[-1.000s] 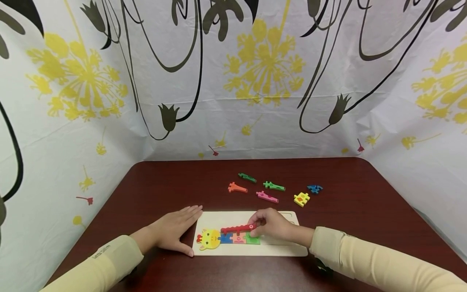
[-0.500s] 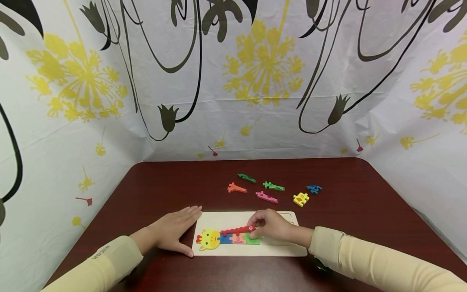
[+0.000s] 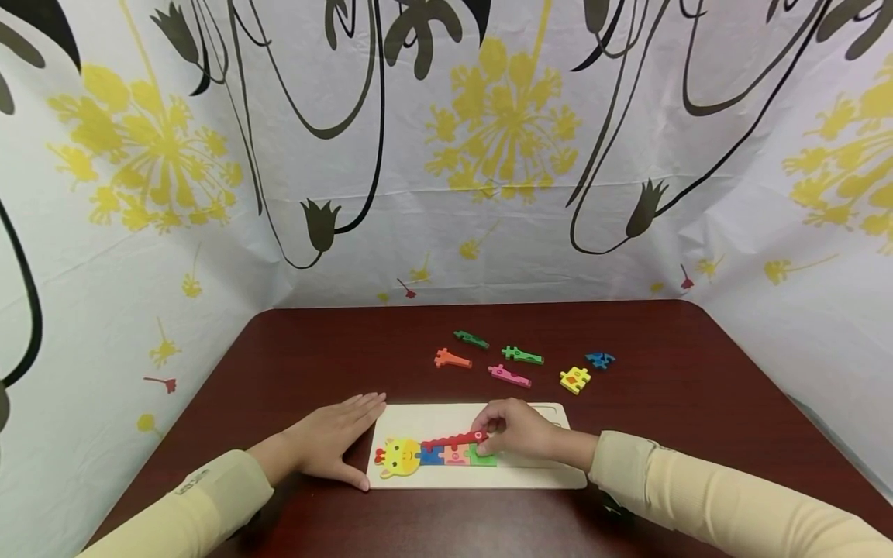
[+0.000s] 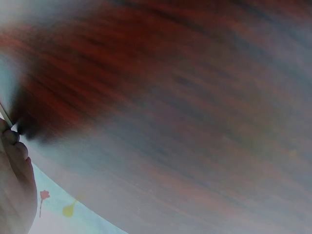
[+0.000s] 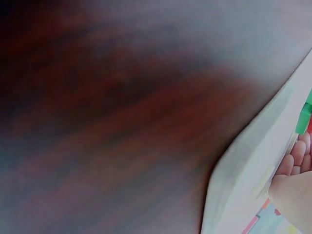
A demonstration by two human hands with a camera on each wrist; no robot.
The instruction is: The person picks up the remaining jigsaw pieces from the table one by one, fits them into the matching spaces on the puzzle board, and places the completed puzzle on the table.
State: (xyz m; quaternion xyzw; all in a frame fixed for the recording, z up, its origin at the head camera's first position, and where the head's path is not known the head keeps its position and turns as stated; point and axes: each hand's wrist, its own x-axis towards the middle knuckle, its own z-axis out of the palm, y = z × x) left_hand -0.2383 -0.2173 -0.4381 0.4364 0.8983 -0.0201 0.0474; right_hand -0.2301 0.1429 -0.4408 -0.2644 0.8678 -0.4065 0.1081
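Observation:
My right hand (image 3: 519,430) pinches the right end of a long red puzzle piece (image 3: 449,440) with thumb and fingers. That piece lies along the upper edge of a row of joined pieces: blue (image 3: 431,457), pink (image 3: 456,456) and green (image 3: 483,459). A yellow giraffe-head piece (image 3: 401,457) heads the row at its left. All are on a pale wooden puzzle board (image 3: 412,418). My left hand (image 3: 331,442) rests flat with straight fingers, its fingertips and thumb at the board's left edge. The right wrist view shows curled fingers (image 5: 298,152) near a green piece (image 5: 304,117).
Loose puzzle pieces lie beyond the board: dark green (image 3: 471,339), light green (image 3: 522,355), orange (image 3: 452,359), pink (image 3: 509,377), yellow (image 3: 575,380) and blue (image 3: 600,360). The dark reddish-brown table (image 3: 314,356) ends at a patterned white cloth (image 3: 412,170).
The red piece sits slightly closer to the coloured row than a second ago, still pinched by my right hand. My left hand has stayed in place.

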